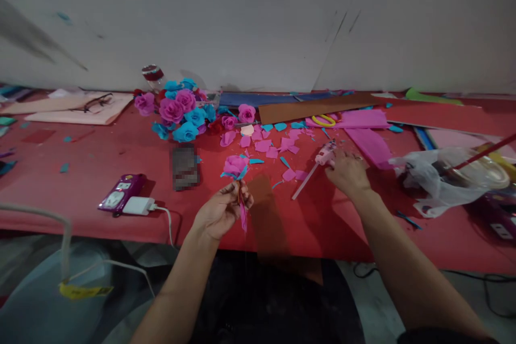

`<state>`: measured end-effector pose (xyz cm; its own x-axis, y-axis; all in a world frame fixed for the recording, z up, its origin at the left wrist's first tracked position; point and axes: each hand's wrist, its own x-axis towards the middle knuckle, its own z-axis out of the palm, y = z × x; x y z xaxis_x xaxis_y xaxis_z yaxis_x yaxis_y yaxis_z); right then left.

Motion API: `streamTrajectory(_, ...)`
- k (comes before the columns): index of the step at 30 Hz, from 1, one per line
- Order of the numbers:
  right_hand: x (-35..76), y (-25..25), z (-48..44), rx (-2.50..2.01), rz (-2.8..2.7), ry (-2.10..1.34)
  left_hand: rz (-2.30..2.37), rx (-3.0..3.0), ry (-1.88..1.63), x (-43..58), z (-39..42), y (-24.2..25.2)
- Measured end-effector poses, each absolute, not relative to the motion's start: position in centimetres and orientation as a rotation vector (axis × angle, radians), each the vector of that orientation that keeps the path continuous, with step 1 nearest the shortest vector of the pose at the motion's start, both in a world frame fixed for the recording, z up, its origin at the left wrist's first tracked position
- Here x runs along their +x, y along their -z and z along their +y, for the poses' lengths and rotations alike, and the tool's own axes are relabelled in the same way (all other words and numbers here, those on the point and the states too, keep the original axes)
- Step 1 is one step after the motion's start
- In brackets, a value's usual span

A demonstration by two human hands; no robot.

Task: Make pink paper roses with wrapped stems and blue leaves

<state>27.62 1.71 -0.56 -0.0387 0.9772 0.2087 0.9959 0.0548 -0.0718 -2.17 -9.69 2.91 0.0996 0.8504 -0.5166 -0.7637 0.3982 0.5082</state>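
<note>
My left hand (222, 209) is pinched shut on the stem of a pink paper rose (235, 165) with blue leaves, held upright over the red table (88, 193). My right hand (347, 173) rests palm down further right, its fingers curled on a pink glue gun (324, 155) lying on the table with a glue stick (304, 181) sticking out toward me. Loose pink and blue paper petals (271, 143) lie scattered beyond both hands.
A bunch of pink and blue paper roses (180, 109) lies at the back. Yellow-handled scissors (323, 120) rest on pink paper sheets (363, 128). A phone with a charger (124, 194) lies left. A plastic bag and clear bowl (451, 176) sit right. Glasses (93, 102) lie far left.
</note>
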Motion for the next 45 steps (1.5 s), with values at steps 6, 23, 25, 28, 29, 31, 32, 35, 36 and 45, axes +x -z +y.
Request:
streamTrajectory(6, 23.8, -2.1, -2.4, -1.766, -1.909, 0.058, 1.023, 0.307, -1.311, -1.2, -9.6, -3.0)
streamTrajectory(23, 11.9, -3.4, -9.2, -0.955, -1.062, -1.425, 1.144, 0.392, -1.348, 0.9, -10.5, -4.5)
streamTrajectory(25, 11.8, -3.6, -9.2, -0.980, -1.044, -1.425, 1.149, 0.391, -1.338, 1.0, -10.6, -4.5)
streamTrajectory(28, 11.8, -3.6, -9.2, -0.969, -0.977, -1.432, 1.148, 0.448, -1.341, 1.1, -10.7, -4.6)
streamTrajectory(29, 11.8, -3.6, -9.2, -0.951, -0.955, -1.450, 1.147, 0.460, -1.347, 1.2, -10.7, -4.6)
streamTrajectory(31, 11.7, -3.6, -9.2, -0.920, -0.916, -1.488, 1.149, 0.456, -1.353, 1.2, -10.7, -4.7)
streamTrajectory(32, 11.7, -3.6, -9.1, -0.914, -0.903, -1.504, 1.152, 0.447, -1.356, 1.3, -10.7, -4.8)
streamTrajectory(35, 11.6, -3.6, -9.1, -0.961, -0.904, -1.461, 1.164, 0.435, -1.373, 1.4, -10.7, -5.1)
streamTrajectory(36, 11.5, -3.6, -9.2, -1.001, -0.940, -1.401, 1.161, 0.443, -1.383, 1.5, -10.7, -5.1)
streamTrajectory(45, 11.1, -3.9, -9.7, -1.079, -1.144, -1.151, 1.179, 0.456, -1.447, 1.6, -10.5, -5.1)
